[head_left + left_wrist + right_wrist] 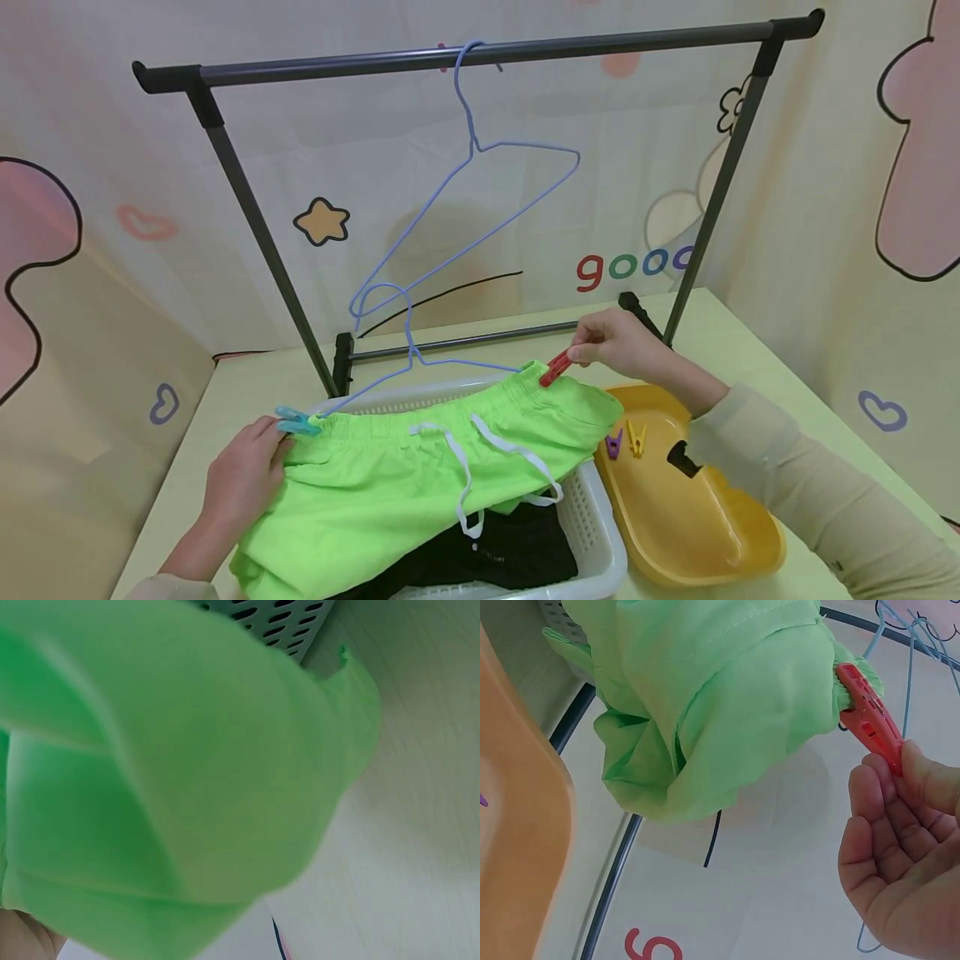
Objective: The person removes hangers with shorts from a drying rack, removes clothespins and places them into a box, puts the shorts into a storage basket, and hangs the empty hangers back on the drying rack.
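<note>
Bright green shorts (375, 467) with white drawstrings are spread over a white basket (600, 533). A blue hanger (411, 333) reaches into their waistband. A light blue clothespin (300, 422) clips the waistband's left end. Beside that clothespin, my left hand (240, 475) grips the edge of the shorts; in the left wrist view green cloth (202, 765) covers most of its fingers. My right hand (618, 346) pinches a red clothespin (871, 716) between thumb and forefinger, with its jaws over the waistband near the hanger's right end.
A second blue hanger (468, 158) hangs from the black rack (337, 62) behind. Dark cloth (487, 554) lies in the basket under the shorts. To the right, a yellow tray (697, 533) holds a purple clothespin (613, 446) and a yellow clothespin (637, 438).
</note>
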`<state>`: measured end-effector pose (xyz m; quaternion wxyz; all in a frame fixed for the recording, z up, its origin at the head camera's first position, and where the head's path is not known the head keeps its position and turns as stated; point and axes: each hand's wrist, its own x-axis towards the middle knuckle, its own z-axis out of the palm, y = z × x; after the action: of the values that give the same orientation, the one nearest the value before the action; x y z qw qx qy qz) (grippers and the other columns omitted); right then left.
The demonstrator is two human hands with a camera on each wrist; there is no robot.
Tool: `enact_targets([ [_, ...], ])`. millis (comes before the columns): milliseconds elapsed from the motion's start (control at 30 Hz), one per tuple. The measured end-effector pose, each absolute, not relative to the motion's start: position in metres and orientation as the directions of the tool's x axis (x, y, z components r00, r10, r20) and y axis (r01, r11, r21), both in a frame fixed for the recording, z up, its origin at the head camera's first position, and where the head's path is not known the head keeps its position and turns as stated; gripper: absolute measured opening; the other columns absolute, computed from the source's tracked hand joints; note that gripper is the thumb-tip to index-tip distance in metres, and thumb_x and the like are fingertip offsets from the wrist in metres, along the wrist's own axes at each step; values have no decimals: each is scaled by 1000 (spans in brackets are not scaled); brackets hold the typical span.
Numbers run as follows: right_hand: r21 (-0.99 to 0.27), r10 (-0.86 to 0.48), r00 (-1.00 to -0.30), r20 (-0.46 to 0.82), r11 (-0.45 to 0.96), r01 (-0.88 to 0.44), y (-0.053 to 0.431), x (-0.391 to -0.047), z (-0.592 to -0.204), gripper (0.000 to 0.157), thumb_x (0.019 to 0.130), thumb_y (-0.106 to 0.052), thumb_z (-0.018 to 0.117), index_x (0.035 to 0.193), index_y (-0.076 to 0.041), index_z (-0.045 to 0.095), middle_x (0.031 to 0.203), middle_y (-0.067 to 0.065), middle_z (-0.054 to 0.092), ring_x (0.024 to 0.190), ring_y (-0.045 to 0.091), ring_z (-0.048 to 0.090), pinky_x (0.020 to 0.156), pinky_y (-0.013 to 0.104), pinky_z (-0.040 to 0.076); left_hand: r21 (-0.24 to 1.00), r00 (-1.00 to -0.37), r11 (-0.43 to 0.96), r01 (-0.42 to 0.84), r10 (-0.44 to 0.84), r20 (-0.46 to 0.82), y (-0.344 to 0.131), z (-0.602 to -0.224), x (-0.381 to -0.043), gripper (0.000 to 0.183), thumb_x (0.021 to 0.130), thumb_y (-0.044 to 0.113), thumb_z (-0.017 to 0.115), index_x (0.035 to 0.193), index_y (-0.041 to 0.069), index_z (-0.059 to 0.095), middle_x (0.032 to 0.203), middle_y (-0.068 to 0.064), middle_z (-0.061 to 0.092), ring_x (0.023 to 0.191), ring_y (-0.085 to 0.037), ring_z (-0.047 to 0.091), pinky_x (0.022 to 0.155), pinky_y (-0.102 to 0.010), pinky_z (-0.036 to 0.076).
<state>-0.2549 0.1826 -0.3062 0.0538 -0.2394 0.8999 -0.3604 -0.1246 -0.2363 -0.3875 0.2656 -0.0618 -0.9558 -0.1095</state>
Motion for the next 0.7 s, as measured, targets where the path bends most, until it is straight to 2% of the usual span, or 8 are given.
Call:
enact_targets([
  [233,-692,-470,-879,84,607,-390,184,-256,-306,12,82,-9,61,72,-2,60,68,6,63,62,14,49,54,25,33,168,-830,967,191,68,554,-235,-388,-125,12,71,1,67,81,4,61,85,-5,60,77,-26,58,51,-39,44],
  [500,-711,-454,-887,80,598,-370,187,-256,-305,11,82,-7,61,73,-1,60,68,6,64,67,19,57,61,28,38,170,-835,966,193,70,546,-235,-388,-124,12,72,1,67,82,5,61,86,-5,60,79,-26,58,52,-40,44],
  [700,-727,-454,-887,85,580,-366,188,-256,-306,11,82,-5,60,73,0,59,68,7,64,67,20,57,62,27,41,174,-838,966,189,66,542,-235,-388,-123,12,72,1,67,82,5,61,87,-5,60,80,-27,58,51,-40,44],
])
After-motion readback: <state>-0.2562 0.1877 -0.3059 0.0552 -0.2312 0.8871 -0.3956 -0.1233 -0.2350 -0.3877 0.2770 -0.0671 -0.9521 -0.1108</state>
